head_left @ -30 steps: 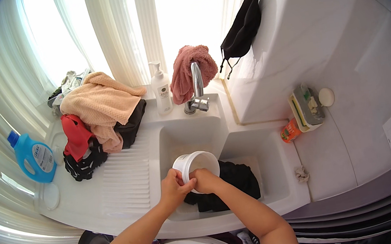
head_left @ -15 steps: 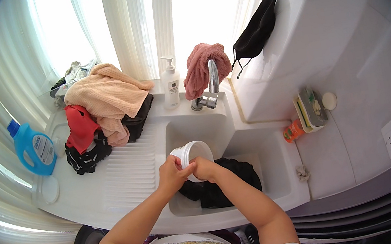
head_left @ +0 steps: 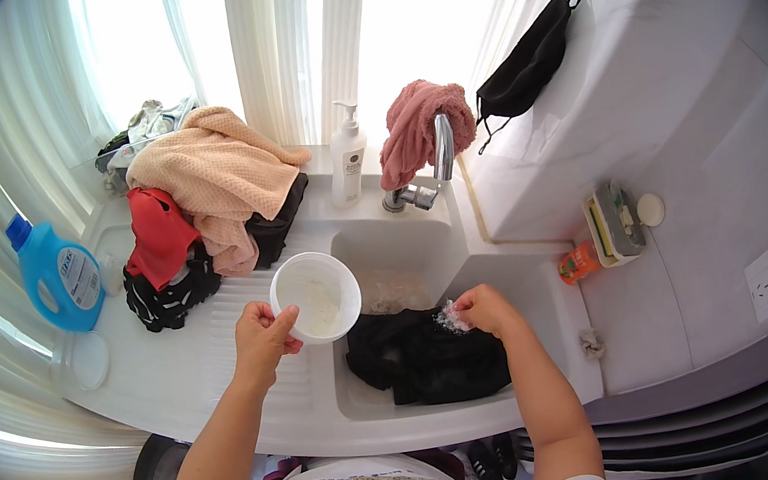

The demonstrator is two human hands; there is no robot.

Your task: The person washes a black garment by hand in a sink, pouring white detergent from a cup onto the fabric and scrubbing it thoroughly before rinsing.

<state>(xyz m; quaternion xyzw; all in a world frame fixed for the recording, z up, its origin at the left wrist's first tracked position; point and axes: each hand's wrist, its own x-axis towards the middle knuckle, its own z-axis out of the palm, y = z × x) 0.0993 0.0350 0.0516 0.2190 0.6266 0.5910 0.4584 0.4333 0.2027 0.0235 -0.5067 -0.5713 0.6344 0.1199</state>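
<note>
My left hand point(head_left: 265, 342) grips the rim of a round white plastic tub point(head_left: 353, 289), tilted so its inside shows a little pale powder. The tub is over the ridged washboard at the sink's left edge. My right hand point(head_left: 488, 310) has its fingers pinched together around white powder point(head_left: 451, 317), some of it dropping just above a black garment point(head_left: 423, 368). The garment lies bunched in the white sink point(head_left: 553, 359); its kind is not clear.
Behind the sink are a chrome faucet point(head_left: 444, 154) draped with a pink towel point(head_left: 422, 125) and a white pump bottle point(head_left: 348, 161). Piled clothes point(head_left: 214, 166) and a blue detergent bottle point(head_left: 62, 278) stand left. An orange bottle point(head_left: 578, 263) is at the right.
My hands have parted. The left has carried the tub leftward and tipped it into view; the right has left the tub and moved right over the black garment with powder. The view has shifted slightly.
</note>
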